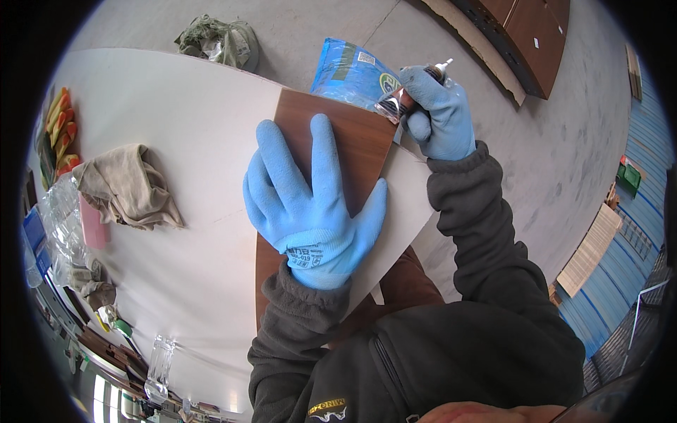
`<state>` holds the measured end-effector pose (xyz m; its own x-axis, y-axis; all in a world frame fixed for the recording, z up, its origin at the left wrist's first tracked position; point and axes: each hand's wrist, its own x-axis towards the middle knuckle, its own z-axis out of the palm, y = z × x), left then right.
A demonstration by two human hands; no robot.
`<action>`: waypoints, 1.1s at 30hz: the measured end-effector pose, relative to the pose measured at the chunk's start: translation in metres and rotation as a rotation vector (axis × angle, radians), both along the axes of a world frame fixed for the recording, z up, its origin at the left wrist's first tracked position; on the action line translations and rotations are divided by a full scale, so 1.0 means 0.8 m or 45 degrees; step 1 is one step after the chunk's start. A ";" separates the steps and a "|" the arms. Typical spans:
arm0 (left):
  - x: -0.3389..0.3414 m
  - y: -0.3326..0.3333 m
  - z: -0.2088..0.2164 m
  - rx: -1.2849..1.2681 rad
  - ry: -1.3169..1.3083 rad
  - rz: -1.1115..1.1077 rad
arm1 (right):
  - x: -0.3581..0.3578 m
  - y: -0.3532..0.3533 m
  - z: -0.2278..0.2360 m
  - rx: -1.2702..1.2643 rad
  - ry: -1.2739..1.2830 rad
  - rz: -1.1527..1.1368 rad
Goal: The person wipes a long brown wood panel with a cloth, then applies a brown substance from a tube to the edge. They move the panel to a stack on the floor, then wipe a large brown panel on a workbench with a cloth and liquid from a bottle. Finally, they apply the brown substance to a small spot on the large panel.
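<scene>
Head view, L grip: blue-gloved left hand (303,204), spread wide, palm down, pressed flat & clasping nothing; prob. laid so to steady what's under it.
Board: flat rectangular brown wood-grain board (365,134), directly under L grip, showing betw. & beyond the fingers; far end approx. at desk rim, maybe for easy access to that edge.
Desk: broad smooth white desk (211,113) under board & L grip; presumably gives the board firm backing.
R grip: blue-gloved right hand (443,116), raised to the R of board's far corner, fingers curled narrow round the tube.
Tube: slim dark tube w/ pale pointed nozzle (396,106), in R grip, nozzle up & away; prob. tipped so to keep contents from dripping. Tail end nr board corner; contact can't tell.
Bag: glossy blue plastic bag (344,70), just beyond board, ahead of L grip; what it rests on unclear.
Cloth: crumpled beige fabric cloth (130,185), on desk well L of L grip; likely parked there to leave the board unobstructed.
</scene>
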<state>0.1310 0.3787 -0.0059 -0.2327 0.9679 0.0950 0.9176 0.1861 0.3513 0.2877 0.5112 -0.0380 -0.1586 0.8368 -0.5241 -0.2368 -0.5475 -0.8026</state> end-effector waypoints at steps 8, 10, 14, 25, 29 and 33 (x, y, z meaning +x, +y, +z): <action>-0.001 0.000 0.001 -0.008 0.001 -0.007 | -0.002 -0.003 0.003 0.065 -0.112 -0.037; -0.001 0.001 0.001 -0.005 0.001 -0.008 | -0.002 -0.003 0.002 0.121 -0.075 -0.045; -0.001 0.001 0.001 -0.002 -0.003 -0.005 | -0.002 -0.004 0.003 0.170 -0.130 -0.084; 0.002 0.000 -0.002 0.031 0.002 0.006 | 0.004 -0.009 0.010 0.378 -0.198 -0.038; 0.002 -0.001 -0.002 0.037 0.012 0.003 | 0.004 -0.010 0.008 0.313 -0.072 -0.016; 0.002 0.000 -0.002 0.056 0.013 0.001 | 0.003 -0.011 0.006 0.463 -0.193 0.062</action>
<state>0.1323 0.3784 -0.0076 -0.2324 0.9625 0.1400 0.9210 0.1715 0.3498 0.2905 0.5026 -0.0330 -0.1465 0.9655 -0.2151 -0.0819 -0.2285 -0.9701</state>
